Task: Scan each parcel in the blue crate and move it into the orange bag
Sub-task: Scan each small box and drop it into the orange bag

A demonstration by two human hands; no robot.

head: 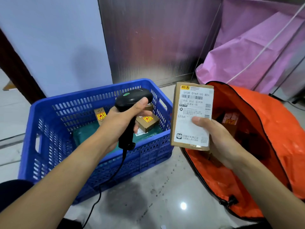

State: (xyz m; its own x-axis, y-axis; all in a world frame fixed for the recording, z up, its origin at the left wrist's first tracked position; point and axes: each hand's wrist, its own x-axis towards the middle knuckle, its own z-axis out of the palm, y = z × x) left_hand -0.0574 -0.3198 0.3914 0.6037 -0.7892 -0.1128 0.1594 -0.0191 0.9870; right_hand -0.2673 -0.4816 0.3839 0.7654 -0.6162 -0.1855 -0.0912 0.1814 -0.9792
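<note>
The left hand is curling round the grip of the black scanner. The right hand is pinching the parcel upright just right of the scanner head, thumb on the label. Directly behind, the orange bag is gaping nearest that hand, while other parcels are lying in the blue crate leftward.

Blue crate, pierced all over in rows of slots. Green package and brown boxes with yellow-and-red stickers. Black scanner, green dot on top. Brown cardboard parcel under a white label with black barcodes. Orange bag, black-edged. Pink sheet, grey mottled floor.
</note>
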